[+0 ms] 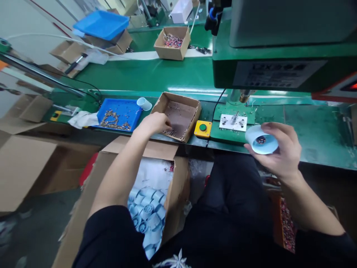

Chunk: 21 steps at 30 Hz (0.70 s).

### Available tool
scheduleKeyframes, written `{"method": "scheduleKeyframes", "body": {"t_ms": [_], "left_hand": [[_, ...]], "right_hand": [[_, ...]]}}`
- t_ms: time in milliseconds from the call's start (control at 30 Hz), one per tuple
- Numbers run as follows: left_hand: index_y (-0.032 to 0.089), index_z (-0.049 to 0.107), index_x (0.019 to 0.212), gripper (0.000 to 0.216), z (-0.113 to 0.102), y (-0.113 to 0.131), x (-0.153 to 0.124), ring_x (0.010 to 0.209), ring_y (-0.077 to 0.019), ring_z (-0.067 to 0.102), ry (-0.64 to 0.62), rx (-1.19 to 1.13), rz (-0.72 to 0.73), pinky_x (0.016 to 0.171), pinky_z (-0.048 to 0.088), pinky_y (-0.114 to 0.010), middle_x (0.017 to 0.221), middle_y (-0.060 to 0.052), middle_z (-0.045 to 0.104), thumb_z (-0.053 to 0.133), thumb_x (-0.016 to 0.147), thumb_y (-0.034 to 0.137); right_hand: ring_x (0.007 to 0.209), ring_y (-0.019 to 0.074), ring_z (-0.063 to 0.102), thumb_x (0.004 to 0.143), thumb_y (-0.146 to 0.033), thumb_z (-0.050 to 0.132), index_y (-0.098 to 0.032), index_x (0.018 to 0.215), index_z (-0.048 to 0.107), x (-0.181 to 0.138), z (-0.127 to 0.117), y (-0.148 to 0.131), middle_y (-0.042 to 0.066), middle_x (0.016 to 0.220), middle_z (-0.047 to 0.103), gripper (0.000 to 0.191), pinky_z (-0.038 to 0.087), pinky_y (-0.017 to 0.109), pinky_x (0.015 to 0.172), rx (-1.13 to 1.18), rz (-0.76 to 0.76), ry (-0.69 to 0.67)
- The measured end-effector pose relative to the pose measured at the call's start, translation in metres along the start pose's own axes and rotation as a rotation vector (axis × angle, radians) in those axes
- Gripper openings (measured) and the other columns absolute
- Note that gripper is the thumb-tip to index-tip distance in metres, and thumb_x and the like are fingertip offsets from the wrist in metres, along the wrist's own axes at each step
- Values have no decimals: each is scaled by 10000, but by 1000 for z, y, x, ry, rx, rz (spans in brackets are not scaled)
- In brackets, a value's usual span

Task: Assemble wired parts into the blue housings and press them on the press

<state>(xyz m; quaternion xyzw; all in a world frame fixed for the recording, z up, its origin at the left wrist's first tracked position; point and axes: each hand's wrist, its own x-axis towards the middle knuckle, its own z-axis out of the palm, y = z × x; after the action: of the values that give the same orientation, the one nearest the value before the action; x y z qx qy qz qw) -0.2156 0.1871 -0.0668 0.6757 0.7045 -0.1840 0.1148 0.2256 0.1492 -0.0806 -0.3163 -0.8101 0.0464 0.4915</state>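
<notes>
My right hand [280, 150] grips a short pale-blue cylinder part [260, 140], its open end turned toward me with a small dark piece inside. It hovers just in front of the white fixture plate [233, 122] under the green press. My left hand [156, 123] reaches into a shallow cardboard tray [192, 108], its fingers curled down over tiny metal parts at the tray's near edge; what they pinch is hidden.
A yellow box with a green push button [202, 128] sits between tray and fixture. A blue tray of small brass parts [118, 113] and a pale cup [144, 103] lie left. A carton of pale-blue cylinders [147, 212] stands below the bench. The green press head [279, 48] overhangs.
</notes>
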Motion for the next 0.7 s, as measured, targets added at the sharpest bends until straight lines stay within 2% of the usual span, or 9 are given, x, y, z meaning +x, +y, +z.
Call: {"method": "scheduleKeyframes", "body": {"t_ms": [100, 267, 400, 467, 533, 700], "left_hand": [[249, 874, 970, 253, 9, 0, 20, 907, -336, 741, -122, 101, 59, 782, 515, -350, 944, -127, 829, 734, 815, 392], [228, 866, 993, 324, 20, 0, 32, 930, -359, 744, -136, 167, 76, 795, 526, -362, 972, -159, 823, 675, 816, 421], [211, 851, 966, 368, 17, -1, 32, 909, -359, 747, -142, 138, 115, 773, 530, -370, 969, -164, 819, 602, 802, 427], [205, 838, 922, 374, 14, 0, 27, 895, -360, 742, -59, 75, 104, 755, 528, -372, 953, -158, 817, 567, 789, 426], [205, 820, 870, 367, 12, 2, 19, 849, -349, 735, 80, -29, 81, 736, 524, -371, 894, -138, 811, 535, 783, 420], [218, 778, 788, 294, 11, 20, -4, 778, -272, 723, 419, -482, 61, 728, 546, -329, 802, -73, 793, 604, 755, 452]], "right_hand": [[1150, 310, 688, 844, -413, 878, -276, 1430, 598, -3, 3, 9, 108, 1237, 680, 664, 609, 485, 986, -16, 29, 29], [1189, 288, 698, 893, -481, 816, -243, 1451, 518, 6, 23, 18, 104, 1283, 699, 676, 610, 489, 1017, -15, 167, 28], [1251, 281, 677, 952, -493, 741, -244, 1445, 497, 26, 50, 25, 102, 1343, 683, 604, 588, 490, 1063, -19, 141, 23], [1252, 289, 673, 957, -481, 733, -236, 1429, 510, 34, 62, 28, 106, 1331, 687, 576, 584, 496, 1060, -32, 111, 10], [1220, 297, 679, 955, -461, 735, -214, 1395, 532, 38, 69, 30, 121, 1295, 700, 544, 585, 494, 1036, -66, 84, 2], [1042, 303, 706, 930, -519, 747, -158, 1319, 561, 42, 71, 32, 140, 1128, 731, 563, 569, 457, 902, -192, 139, -49]]}}
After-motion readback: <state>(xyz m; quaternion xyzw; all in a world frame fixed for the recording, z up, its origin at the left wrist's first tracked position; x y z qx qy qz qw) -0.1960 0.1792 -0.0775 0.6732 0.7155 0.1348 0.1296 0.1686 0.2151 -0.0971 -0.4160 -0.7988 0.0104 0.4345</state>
